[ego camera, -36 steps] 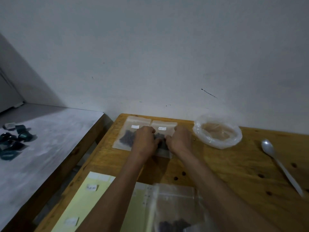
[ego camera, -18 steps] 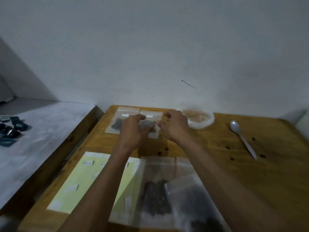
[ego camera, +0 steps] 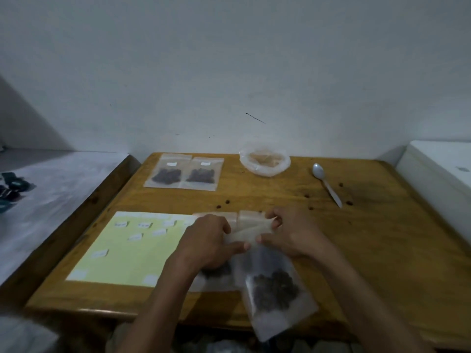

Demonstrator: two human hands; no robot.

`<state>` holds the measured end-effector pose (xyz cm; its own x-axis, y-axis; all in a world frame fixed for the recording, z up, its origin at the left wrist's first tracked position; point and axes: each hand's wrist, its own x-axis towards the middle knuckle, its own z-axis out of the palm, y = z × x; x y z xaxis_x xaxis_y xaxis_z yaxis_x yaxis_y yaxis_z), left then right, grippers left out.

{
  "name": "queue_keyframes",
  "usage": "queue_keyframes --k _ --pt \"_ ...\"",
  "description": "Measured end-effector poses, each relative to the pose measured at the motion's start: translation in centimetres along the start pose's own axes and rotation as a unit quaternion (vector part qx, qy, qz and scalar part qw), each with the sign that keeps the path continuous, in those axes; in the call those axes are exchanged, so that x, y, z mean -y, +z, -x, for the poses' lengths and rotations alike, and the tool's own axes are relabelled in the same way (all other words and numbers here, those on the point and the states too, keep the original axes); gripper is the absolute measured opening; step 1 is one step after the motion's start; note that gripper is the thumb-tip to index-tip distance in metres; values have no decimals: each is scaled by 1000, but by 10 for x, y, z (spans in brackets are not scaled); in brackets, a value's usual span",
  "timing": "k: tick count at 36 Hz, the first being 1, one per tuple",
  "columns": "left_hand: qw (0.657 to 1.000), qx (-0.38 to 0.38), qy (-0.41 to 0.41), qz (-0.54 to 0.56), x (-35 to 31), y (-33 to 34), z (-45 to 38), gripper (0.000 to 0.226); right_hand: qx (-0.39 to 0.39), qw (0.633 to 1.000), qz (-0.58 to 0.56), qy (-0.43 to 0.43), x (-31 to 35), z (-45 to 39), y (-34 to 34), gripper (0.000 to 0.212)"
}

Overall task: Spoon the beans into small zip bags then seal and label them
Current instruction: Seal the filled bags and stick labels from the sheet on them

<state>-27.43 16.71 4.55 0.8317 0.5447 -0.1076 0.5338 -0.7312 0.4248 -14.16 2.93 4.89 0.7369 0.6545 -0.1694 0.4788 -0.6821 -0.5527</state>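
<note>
Left hand (ego camera: 207, 242) hides most of one bean bag (ego camera: 216, 277)

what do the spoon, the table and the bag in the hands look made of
Spoon: likely white plastic, pale and matte, no metallic glint.
Table: varnished wood, orange-brown with dark knots.
Bag: thin clear plastic film, frosted, dark beans visible through it; both hands hold its top.

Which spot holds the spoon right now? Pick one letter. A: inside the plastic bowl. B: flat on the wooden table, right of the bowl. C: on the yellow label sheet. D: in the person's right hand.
B: the white plastic spoon lies flat on the wooden table, right of the clear plastic bowl, while both the left hand and the right hand grip a zip bag.
</note>
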Motion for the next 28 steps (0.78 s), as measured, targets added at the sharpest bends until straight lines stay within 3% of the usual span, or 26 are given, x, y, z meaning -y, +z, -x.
queue_keyframes --k 6,11,14,18,20,23,28 --pt "1000 -7 3 20 -8 0 6 31 -28 997 -75 9 -2 2 10 58" --pt "988 -51 9 148 -10 -5 9 20 -35 981 -188 -14 -5 3 3 38" --pt "939 -66 9 337 -7 -14 14 20 -2 958 -282 -46 -6 7 -8 18" --pt "852 -64 7 519 -8 -24 25 11 31 925 -372 -73 0 10 -17 20" --pt "817 -68 -2 573 -7 -28 32 8 45 902 -422 -79 12 10 -18 19" --pt "783 -73 -16 618 2 -32 41 23 71 868 -487 -72 35 8 -14 17" --pt "728 -136 -60 669 22 -47 51 29 102 847 -515 -80 80 -2 3 7"
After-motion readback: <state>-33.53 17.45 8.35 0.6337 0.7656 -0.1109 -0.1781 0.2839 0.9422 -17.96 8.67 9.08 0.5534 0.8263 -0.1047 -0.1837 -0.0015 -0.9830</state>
